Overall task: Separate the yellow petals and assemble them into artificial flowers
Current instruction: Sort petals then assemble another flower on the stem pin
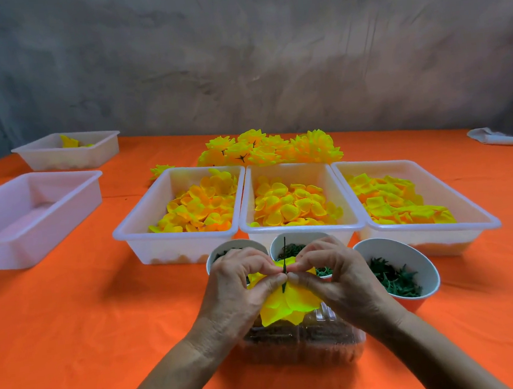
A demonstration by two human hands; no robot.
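Observation:
My left hand [241, 287] and my right hand [335, 277] meet over the near table edge, both pinching yellow petals [288, 304] threaded on a thin dark green stem [284, 253] that stands upright between my fingertips. Behind my hands, three white trays hold loose yellow petals: the left tray [135, 225], the middle tray [301, 227] and the right tray [478, 216]. A pile of finished yellow flowers [270, 150] lies behind the trays.
Three paper cups with green parts stand before the trays: left cup [222, 246], middle cup [301, 238], right cup [407, 253]. A clear plastic box [304, 344] sits under my hands. An empty white tray [36, 217] and another tray [67, 151] are at left. The cloth is orange.

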